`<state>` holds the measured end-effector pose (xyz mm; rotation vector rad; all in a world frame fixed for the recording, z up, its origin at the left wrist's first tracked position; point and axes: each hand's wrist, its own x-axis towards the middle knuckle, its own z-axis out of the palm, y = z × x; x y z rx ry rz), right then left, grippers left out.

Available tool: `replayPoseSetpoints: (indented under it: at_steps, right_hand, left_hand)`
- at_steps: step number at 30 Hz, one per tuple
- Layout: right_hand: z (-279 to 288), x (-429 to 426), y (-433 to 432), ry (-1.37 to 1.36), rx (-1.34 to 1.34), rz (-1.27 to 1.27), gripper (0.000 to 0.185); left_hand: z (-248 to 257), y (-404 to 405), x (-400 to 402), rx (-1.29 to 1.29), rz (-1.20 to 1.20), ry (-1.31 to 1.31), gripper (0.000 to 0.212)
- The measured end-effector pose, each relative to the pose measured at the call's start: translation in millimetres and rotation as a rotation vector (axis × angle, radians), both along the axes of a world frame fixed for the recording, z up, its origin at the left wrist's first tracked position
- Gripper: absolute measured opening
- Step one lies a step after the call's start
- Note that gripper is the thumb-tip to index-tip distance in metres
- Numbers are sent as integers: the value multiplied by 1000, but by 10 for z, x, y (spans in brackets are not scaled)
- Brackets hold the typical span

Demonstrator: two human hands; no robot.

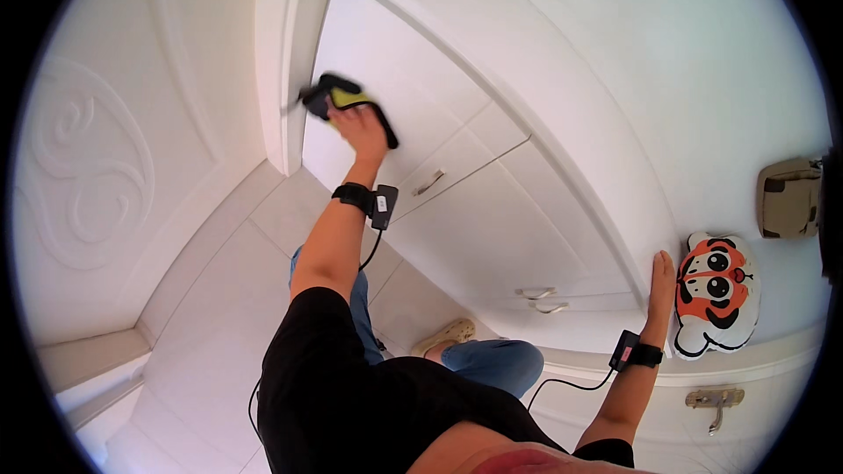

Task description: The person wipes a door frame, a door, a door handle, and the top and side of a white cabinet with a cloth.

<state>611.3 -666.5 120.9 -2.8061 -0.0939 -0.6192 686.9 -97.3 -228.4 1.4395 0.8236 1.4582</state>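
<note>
My left hand (pixel 362 128) presses a yellow and dark grey cloth (pixel 352 97) with black edging against a white cabinet door (pixel 408 72). Motion blurs the cloth, which lies near the door's outer left edge, above a metal handle (pixel 429 182). Far to the right, my right hand (pixel 662 273) rests flat at the edge of the white cabinet top (pixel 593 164), holding nothing. Beside its fingers sits a cushion (pixel 718 293) with an orange and white cartoon animal face.
Two more metal handles (pixel 542 299) stick out lower on the cabinet front. A khaki bag (pixel 789 199) is at the far right, above a door lever (pixel 716 408). A carved white door panel (pixel 92 164) stands left. Tiled floor (pixel 217 276) lies below. Cables run from both wrist devices.
</note>
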Motion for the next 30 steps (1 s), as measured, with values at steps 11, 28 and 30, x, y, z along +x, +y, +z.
replayPoseSetpoints:
  at_steps: [11, 28, 30]
  right_hand:
    - [-64, -47, -236, 20, -18, -32, 53]
    - [-66, -22, -153, -17, 20, -34, 55]
    - [-65, 19, -179, -16, -1, -19, 55]
  left_hand:
    - [667, -718, -500, 492, -296, 17, 67]
    - [805, -1320, -902, 638, -506, 145, 68]
    - [773, -1308, -983, 818, -689, 253, 64]
